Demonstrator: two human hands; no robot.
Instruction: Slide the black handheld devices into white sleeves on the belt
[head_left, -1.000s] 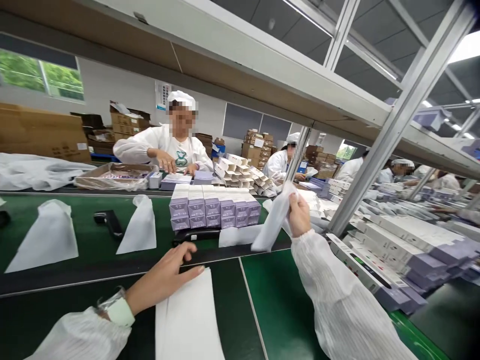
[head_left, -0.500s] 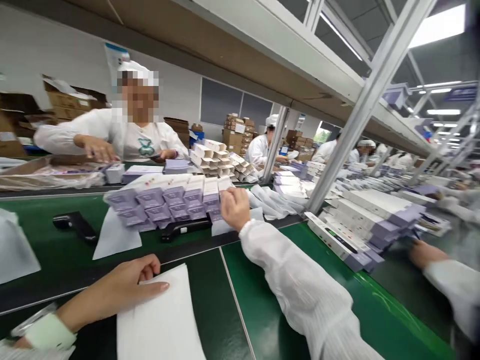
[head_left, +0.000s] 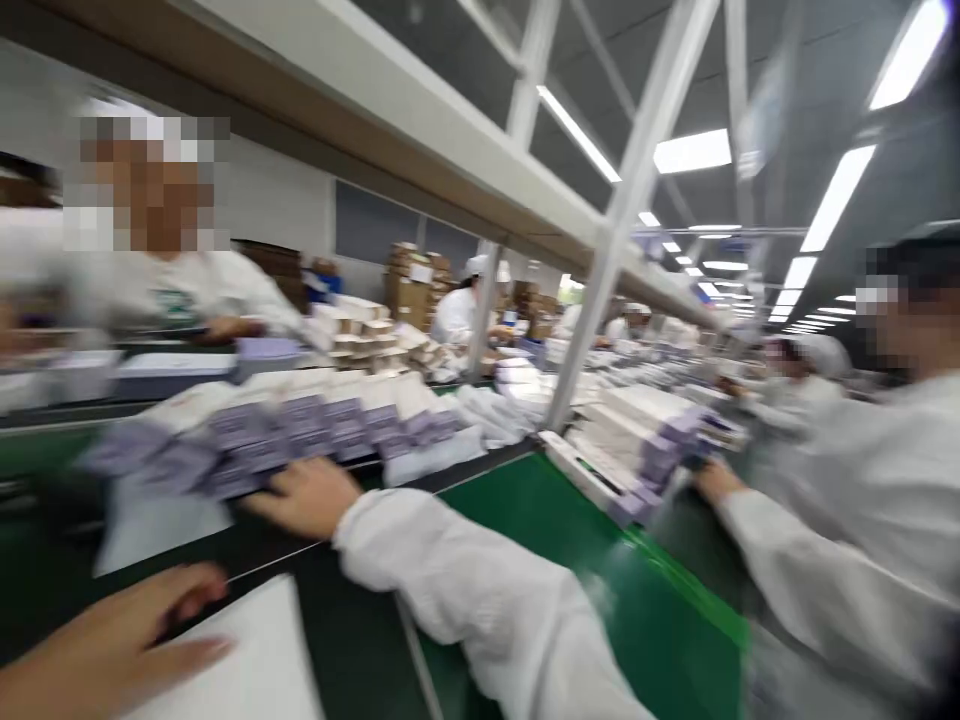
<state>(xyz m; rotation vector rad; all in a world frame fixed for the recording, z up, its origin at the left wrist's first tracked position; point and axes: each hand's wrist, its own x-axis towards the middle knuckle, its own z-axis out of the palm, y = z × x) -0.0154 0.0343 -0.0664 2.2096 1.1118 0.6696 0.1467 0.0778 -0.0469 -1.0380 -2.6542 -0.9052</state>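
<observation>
My left hand (head_left: pixel 127 640) is at the lower left, over a white sheet (head_left: pixel 255 650), thumb stretched across it and apart from the loosely bent fingers. The hand looks open, lying on the sheet. My right hand (head_left: pixel 311 497), in a white sleeve, is just in front of a stacked row of white boxes with purple ends (head_left: pixel 300 425). Its fingers point left and are blurred, so I cannot tell whether they hold anything. A pale sheet (head_left: pixel 161 525) hangs below the row's left end, and another pale sheet (head_left: pixel 435 455) lies by its right end.
Across the bench is a person in white (head_left: pixel 172 290); a co-worker's hand (head_left: pixel 718 482) on the right is beside more stacked boxes (head_left: pixel 637 430). A metal post (head_left: pixel 600 300) rises from the bench to a long overhead shelf (head_left: pixel 420 130). Green mat (head_left: pixel 540 510) covers the work surface.
The view has swung right and blurred. My right hand has moved from the row's right end left and down to its front. My left hand remains on the white sheet.
</observation>
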